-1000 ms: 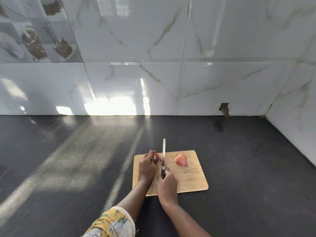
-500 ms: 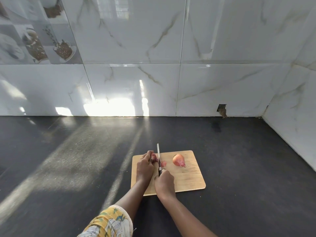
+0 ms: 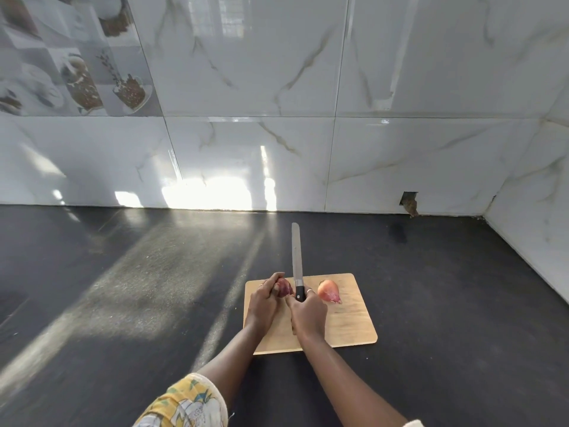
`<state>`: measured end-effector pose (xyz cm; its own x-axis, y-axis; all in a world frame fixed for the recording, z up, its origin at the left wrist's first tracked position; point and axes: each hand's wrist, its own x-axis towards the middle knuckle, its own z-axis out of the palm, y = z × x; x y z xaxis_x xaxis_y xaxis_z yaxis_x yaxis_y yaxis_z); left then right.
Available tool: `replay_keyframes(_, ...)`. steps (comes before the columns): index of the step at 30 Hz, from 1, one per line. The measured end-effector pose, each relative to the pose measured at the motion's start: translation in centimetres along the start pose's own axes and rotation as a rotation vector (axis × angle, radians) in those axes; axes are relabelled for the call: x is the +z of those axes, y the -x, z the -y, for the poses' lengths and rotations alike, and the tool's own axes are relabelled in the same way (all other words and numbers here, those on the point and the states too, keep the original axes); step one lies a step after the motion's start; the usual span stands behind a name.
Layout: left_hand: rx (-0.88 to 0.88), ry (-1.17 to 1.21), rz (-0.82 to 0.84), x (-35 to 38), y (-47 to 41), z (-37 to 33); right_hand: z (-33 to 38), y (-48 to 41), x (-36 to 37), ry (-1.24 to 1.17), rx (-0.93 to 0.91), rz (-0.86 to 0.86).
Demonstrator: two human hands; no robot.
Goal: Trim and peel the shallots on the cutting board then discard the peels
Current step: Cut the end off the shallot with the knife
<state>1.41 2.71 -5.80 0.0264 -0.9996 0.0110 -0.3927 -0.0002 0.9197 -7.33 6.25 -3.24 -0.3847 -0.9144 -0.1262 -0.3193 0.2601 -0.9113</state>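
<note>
A wooden cutting board (image 3: 348, 322) lies on the dark counter. My left hand (image 3: 264, 303) grips a dark purple shallot (image 3: 284, 288) at the board's far left part. My right hand (image 3: 306, 312) is closed on the black handle of a long knife (image 3: 296, 257), whose blade points away from me just right of that shallot. A second shallot (image 3: 328, 291), pale orange-pink with its skin on, lies on the board to the right of the knife, apart from both hands.
The dark counter (image 3: 154, 288) runs left and right of the board. A marble-tiled wall (image 3: 277, 149) stands behind it, and a side wall (image 3: 538, 226) closes the right. A small broken hole (image 3: 409, 202) sits low in the back wall.
The knife has lifted off the shallot, its blade now pointing further away past the board's far edge. The left hand has turned the shallot up. The cut piece seen beside the blade is out of sight.
</note>
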Motion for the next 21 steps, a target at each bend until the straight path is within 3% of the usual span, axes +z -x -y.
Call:
replay_keyframes(9, 0.007, -0.007, 0.032, 0.2, -0.2, 0.3, -0.4, -1.0, 0.6, 0.020, -0.021, 0.005)
replay_keyframes(13, -0.007, -0.044, -0.051, 0.1, -0.5, 0.5, -0.5, -1.2, -0.1, 0.040, 0.005, -0.031)
replay_keyframes(21, 0.042, -0.143, -0.007, 0.1, -0.5, -0.2, -1.2, -1.5, -1.6, 0.207, -0.070, 0.002)
